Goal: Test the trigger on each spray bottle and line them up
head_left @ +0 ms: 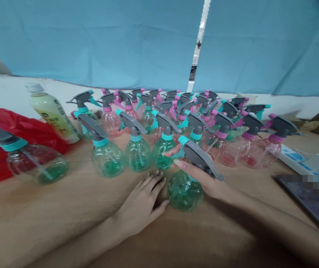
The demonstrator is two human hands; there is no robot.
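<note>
My right hand [208, 181] is closed around the neck of a clear green spray bottle [186, 195], just under its grey and teal trigger head. This bottle is upright at the front of the group. To its left my left hand [141, 201] lies palm down on the wooden table [98, 219], fingers stretched out and holding nothing. Its fingertips are close to the nearest row, where a green spray bottle [163, 150] stands behind them. Two more green spray bottles stand left of that one. Pink spray bottles [229, 152] with pink collars are at the right.
Several more spray bottles crowd the back. At far left another green spray bottle [38, 163] stands before a red plastic bag [16, 130] and a yellowish drink bottle [54, 115]. A dark tablet or phone [307, 201] and a white power strip [293, 156] lie at right.
</note>
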